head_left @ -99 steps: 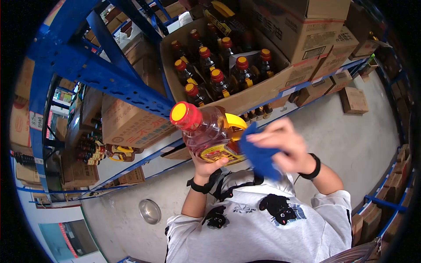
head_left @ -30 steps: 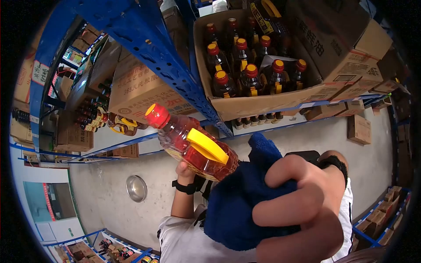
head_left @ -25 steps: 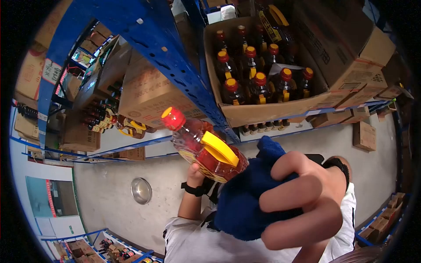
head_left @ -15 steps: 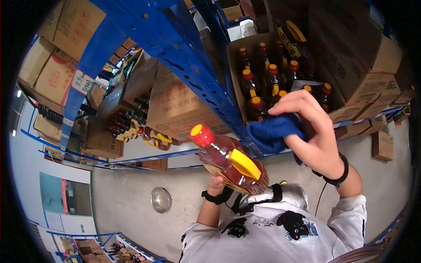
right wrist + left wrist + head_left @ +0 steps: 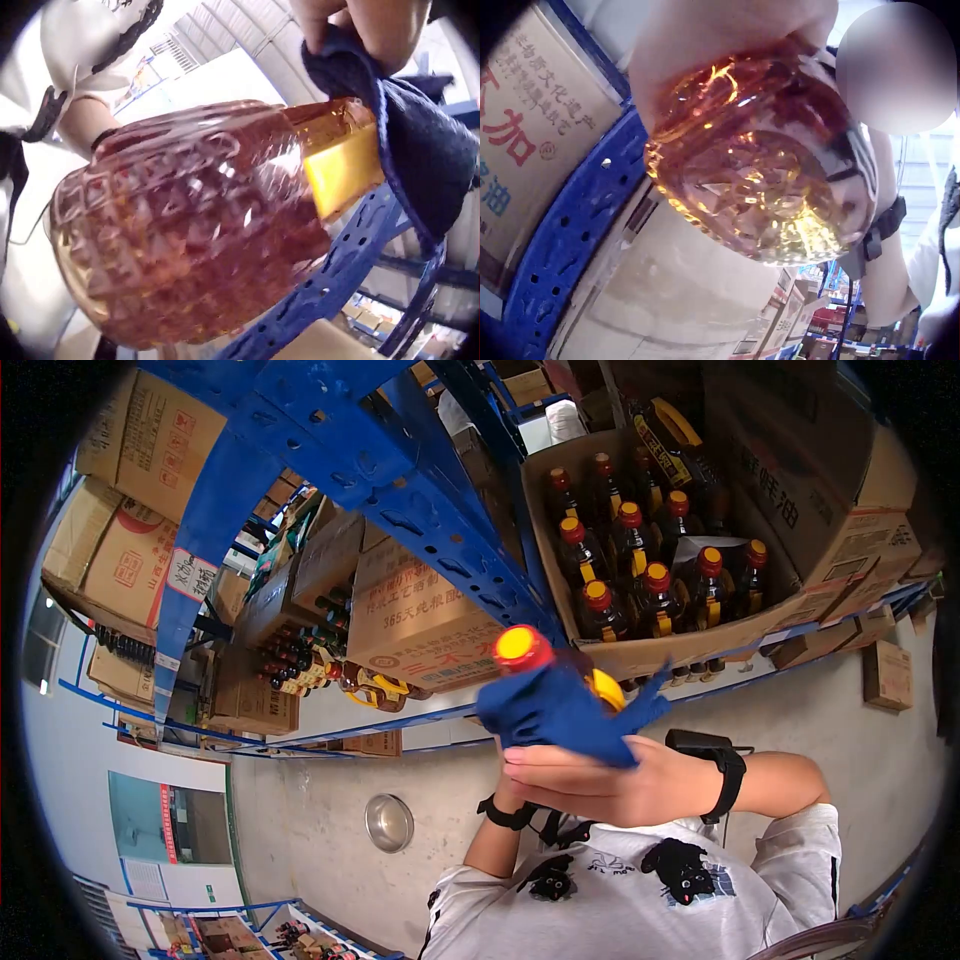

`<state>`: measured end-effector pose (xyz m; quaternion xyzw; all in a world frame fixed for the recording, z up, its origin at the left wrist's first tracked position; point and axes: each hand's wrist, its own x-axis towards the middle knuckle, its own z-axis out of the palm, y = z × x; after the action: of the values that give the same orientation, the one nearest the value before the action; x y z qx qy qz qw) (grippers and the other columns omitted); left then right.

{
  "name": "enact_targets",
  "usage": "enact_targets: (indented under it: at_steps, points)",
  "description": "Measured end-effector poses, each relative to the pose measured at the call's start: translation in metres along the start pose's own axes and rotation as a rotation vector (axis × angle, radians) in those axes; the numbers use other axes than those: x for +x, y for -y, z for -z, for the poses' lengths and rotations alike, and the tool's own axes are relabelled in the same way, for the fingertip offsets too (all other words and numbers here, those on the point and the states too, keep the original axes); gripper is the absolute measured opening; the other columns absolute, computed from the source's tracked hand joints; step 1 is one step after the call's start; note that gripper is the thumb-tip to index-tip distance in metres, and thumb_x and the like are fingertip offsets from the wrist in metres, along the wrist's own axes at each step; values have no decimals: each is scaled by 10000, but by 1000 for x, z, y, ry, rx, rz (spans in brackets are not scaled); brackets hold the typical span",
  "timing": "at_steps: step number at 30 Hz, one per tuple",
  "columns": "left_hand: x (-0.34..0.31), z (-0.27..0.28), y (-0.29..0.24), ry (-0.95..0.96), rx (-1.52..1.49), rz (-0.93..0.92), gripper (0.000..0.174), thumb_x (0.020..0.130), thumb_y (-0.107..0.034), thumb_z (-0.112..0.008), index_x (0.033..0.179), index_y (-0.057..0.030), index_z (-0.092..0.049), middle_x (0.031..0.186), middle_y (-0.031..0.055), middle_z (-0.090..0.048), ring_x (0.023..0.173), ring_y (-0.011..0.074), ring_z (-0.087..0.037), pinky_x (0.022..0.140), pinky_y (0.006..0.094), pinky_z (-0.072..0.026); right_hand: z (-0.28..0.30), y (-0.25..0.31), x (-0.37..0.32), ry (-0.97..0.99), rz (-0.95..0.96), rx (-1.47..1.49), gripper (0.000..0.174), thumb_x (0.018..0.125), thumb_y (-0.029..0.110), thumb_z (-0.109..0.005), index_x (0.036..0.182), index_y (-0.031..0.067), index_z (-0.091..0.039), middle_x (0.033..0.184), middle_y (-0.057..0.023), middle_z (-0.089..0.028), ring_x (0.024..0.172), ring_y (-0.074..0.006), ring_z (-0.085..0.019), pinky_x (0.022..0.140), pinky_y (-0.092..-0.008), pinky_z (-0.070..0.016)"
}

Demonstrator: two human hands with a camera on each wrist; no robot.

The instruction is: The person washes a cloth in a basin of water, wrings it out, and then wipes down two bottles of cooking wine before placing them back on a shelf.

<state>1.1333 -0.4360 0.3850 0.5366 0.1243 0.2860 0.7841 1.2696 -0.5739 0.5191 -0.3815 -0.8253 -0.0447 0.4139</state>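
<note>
A clear bottle of red-brown liquid [image 5: 195, 217] is held up in front of the shelf, tilted, with a yellow handle [image 5: 345, 172] and a red-and-yellow cap [image 5: 522, 648]. My left hand [image 5: 727, 37] grips its body; in the head view that hand is mostly hidden behind the right one. My right hand [image 5: 620, 780] holds a blue cloth [image 5: 565, 710], which lies over the bottle's upper part just below the cap. In the right wrist view, bent fingers [image 5: 382, 30] pinch the cloth around the neck end. The bottle's patterned base shows bare.
An open carton [image 5: 690, 650] with several similar capped bottles stands on the shelf at right. A blue perforated shelf post [image 5: 440, 530] rises close behind the bottle. Left of it are sealed cartons [image 5: 420, 620] and more bottles. A metal bowl [image 5: 389, 822] sits on the floor.
The right hand first brought the cloth near the bottle's base, then lifted it clear toward the carton, and now has it against the bottle's upper part. The left hand keeps its grip.
</note>
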Motion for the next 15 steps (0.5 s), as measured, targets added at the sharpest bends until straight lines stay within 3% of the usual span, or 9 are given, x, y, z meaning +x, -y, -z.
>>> enact_targets:
  at_steps: [1,2,4,5,6,8,13,14,15]
  points:
    - [-5,-7,11,-4,4,6,725,683,-284,-655,1255,8,-319,1188,134,-463,1070,227,-481,922,353,-379,-10,4,3,-86,-193,146,349,708,57,-578,1054,16,-557,1161,-85,-519,1081,-173,-496,759,-316,-480]
    - [-6,0,4,-7,8,12,727,682,-278,-659,1256,9,-318,1189,134,-462,1071,227,-480,924,352,-377,-6,5,4,-89,-198,146,349,708,57,-578,1054,16,-557,1161,-85,-519,1081,-173,-496,759,-316,-480]
    - [-3,2,4,-6,12,21,732,678,-267,-668,1256,12,-316,1191,134,-461,1074,226,-478,927,352,-375,7,2,6,74,-336,-41,361,723,125,-587,1082,100,-556,1184,-10,-510,1077,-105,-490,661,-251,-487]
    - [-1,2,5,-7,11,25,734,677,-261,-672,1257,13,-315,1192,134,-461,1076,226,-477,929,351,-373,3,-8,7,-33,-140,-406,394,717,171,-590,1109,186,-551,1195,50,-503,1073,-94,-487,728,-301,-474]
    - [0,2,7,-10,7,28,737,675,-255,-676,1257,14,-314,1193,134,-460,1077,226,-477,930,351,-372,20,-13,7,-39,-47,-542,394,706,217,-597,1098,234,-567,1194,75,-502,1114,-94,-449,850,-441,-418]
    - [4,1,10,-19,-4,35,742,672,-243,-685,1258,17,-312,1194,135,-459,1080,225,-475,933,350,-370,12,-16,-2,-54,-97,-450,385,695,251,-601,1079,268,-575,1172,56,-507,1181,-142,-388,931,-554,-306]
    - [2,2,17,-26,-13,49,756,664,-214,-707,1260,23,-306,1199,135,-456,1088,224,-471,941,348,-363,-4,-26,-23,-247,-125,-100,440,679,263,-648,1107,214,-558,1240,-47,-426,1217,-319,-323,970,-531,-272]
    - [8,-37,-41,170,324,-283,887,555,-201,-779,1263,26,-294,1204,132,-451,1094,224,-466,950,346,-349,-5,-26,-25,-372,-157,58,506,670,258,-656,1156,188,-535,1280,-86,-394,1218,-362,-309,984,-499,-273]
    - [3,-38,-33,67,193,-166,920,522,-202,-796,1260,26,-297,1201,130,-453,1094,225,-466,950,346,-349,-3,-23,-26,-349,-235,84,507,677,252,-670,1158,167,-535,1307,-157,-333,1202,-421,-298,978,-494,-279]
